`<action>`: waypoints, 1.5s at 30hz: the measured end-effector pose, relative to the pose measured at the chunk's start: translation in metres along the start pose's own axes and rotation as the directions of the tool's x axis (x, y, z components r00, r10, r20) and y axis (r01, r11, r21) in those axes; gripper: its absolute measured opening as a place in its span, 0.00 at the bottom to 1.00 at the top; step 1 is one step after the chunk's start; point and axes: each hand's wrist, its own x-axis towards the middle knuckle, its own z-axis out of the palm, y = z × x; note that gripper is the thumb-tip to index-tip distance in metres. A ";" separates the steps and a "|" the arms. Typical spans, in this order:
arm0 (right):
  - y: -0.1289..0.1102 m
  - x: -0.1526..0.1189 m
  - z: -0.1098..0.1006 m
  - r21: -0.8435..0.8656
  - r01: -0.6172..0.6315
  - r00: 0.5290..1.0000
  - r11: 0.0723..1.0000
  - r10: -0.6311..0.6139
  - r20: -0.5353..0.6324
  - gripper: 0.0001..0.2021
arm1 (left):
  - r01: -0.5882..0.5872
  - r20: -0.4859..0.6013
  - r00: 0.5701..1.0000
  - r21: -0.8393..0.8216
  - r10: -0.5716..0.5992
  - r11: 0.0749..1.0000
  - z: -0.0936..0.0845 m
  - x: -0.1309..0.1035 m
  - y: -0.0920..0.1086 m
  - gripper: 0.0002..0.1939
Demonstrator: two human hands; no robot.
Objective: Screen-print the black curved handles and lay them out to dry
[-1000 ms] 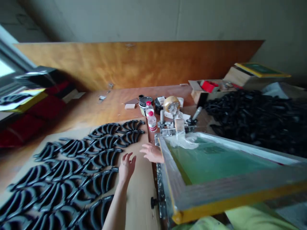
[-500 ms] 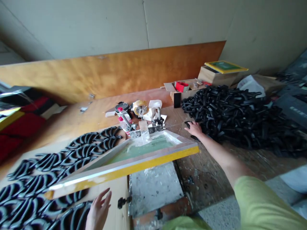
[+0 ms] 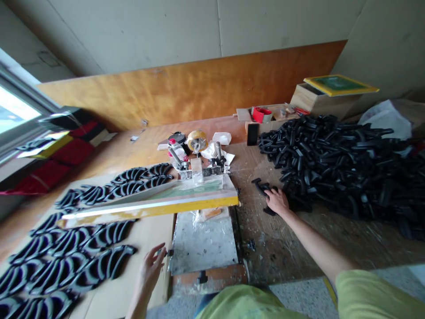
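Note:
At the left edge of the metal plate (image 3: 206,243), my left hand (image 3: 153,266) is open beside a black clamp knob, its fingers loosely bent. My right hand (image 3: 278,200) has its fingers closed over a black curved plastic handle (image 3: 260,186) on the wooden table, by the near-left edge of a big heap of similar handles (image 3: 318,164). Part of that handle is hidden under the fingers. A screen printing frame (image 3: 199,203) with a yellow front edge and green mesh hangs tilted above the plate, held by a hinge clamp (image 3: 212,166) at the back.
Rows of black handles (image 3: 66,239) lie on cardboard to the left. Behind the clamp are a bottle (image 3: 175,153), a tape roll (image 3: 198,141) and white paper. A second yellow frame (image 3: 338,84) rests on a wooden box at the back right. Red boxes (image 3: 75,153) stand at the left.
My right hand has come nearer along the heap's edge, with its fingers on a handle. The view has shifted, and the printing frame's yellow edge appears higher over the plate. My left hand remains open.

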 end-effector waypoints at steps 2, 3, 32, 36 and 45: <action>-0.005 -0.027 0.005 0.030 0.060 0.997 0.998 -0.061 0.040 0.20 | -0.043 0.011 0.999 0.000 0.043 0.999 0.001 0.000 0.006 0.39; -0.007 -0.038 0.005 0.050 0.076 0.995 0.996 -0.079 0.056 0.20 | -0.066 0.015 0.998 0.001 0.066 0.998 0.001 0.001 0.009 0.38; -0.247 -0.047 -0.025 0.495 0.584 0.803 0.643 -0.548 -0.235 0.22 | -0.322 0.003 0.939 -0.352 0.345 0.879 -0.045 0.015 0.092 0.31; -0.268 -0.055 -0.004 0.089 0.821 0.570 0.563 -0.810 -0.134 0.32 | -0.384 -0.003 0.877 -0.603 0.480 0.699 -0.035 0.016 0.168 0.26; -0.191 -0.071 -0.028 0.156 0.752 0.641 0.641 -0.654 -0.403 0.14 | -0.337 0.012 0.894 -0.641 0.448 0.690 -0.025 -0.005 0.142 0.29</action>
